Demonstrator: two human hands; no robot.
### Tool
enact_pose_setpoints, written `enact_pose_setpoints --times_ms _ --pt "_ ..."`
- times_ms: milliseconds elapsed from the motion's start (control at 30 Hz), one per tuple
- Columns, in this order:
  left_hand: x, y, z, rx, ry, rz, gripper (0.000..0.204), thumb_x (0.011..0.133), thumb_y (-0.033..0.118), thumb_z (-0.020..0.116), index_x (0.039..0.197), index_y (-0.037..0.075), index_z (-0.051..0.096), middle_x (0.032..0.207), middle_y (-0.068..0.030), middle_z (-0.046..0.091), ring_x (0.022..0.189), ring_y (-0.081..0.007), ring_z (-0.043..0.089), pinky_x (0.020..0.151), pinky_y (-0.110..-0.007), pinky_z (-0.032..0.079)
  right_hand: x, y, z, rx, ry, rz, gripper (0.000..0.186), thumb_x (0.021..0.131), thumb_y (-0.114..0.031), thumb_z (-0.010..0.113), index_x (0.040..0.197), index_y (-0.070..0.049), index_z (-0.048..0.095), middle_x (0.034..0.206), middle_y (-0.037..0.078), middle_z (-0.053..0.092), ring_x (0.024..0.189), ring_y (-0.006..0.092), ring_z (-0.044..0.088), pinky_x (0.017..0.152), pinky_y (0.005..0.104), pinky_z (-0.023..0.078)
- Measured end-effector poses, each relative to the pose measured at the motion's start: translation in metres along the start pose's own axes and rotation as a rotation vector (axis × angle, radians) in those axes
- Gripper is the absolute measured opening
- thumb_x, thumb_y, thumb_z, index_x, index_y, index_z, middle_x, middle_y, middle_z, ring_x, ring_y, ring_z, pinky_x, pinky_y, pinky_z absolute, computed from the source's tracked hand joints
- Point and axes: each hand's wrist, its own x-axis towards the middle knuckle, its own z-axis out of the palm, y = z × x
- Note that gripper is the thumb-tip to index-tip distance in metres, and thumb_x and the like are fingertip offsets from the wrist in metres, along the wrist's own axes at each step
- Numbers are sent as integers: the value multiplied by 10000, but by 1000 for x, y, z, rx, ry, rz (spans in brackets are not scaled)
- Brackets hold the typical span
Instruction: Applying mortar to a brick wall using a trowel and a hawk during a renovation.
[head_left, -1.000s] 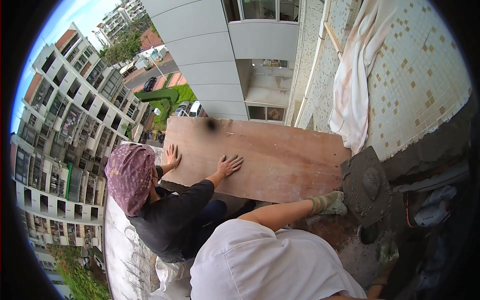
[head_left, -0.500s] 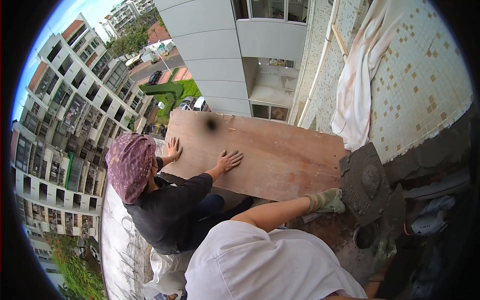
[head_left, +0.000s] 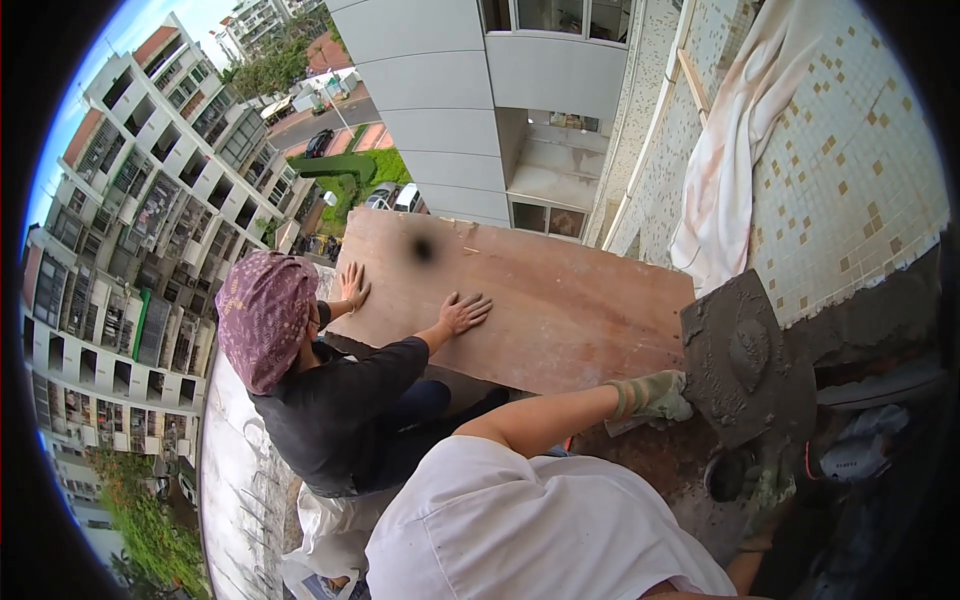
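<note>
We're in a white short-sleeved top (head_left: 520, 530), plain fabric, w/ soft folds at the shoulder. Arms bare from sleeve edge to wrist. Left hand (head_left: 655, 397) wears a pale grey-green work glove, knit cuff ribbed at the wrist, smeared w/ grey. Right hand (head_left: 768, 488) also gloved, same sort, darker and dirtier; only part of it shows, approx. the fingers and back. Right forearm shows as a thin strip at the lower edge, bare too.
</note>
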Motion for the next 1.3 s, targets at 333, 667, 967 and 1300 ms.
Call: enact_pose_setpoints --times_ms 333,667,967,1300 --pt "16 -66 -9 456 339 -32 424 731 195 645 1123 44 702 1073 -257 692 1085 -376 652 911 -411 486 -10 13 4 -42 28 11 343 986 -315 579 1136 -18 664 649 25 591 527 95 518 482 255 417" --pt "3 -46 -12 434 312 24 421 744 168 629 1142 48 700 1041 -221 711 994 -318 676 880 -391 494 -18 17 3 49 42 123 314 971 -307 618 1161 -60 653 701 36 591 532 120 530 495 259 415" --pt "3 -52 -11 433 309 34 456 738 198 659 1140 -16 672 1113 -268 677 1100 -388 645 925 -412 485 -19 9 14 -96 -4 169 311 967 -304 637 1149 -53 659 688 37 592 515 111 516 490 262 421" --pt "-9 -39 -3 474 348 51 380 727 212 699 1056 25 721 973 -206 722 932 -266 688 844 -394 505 -20 18 4 -55 -87 130 309 971 -294 633 1140 -35 660 701 41 604 524 106 526 482 264 423"
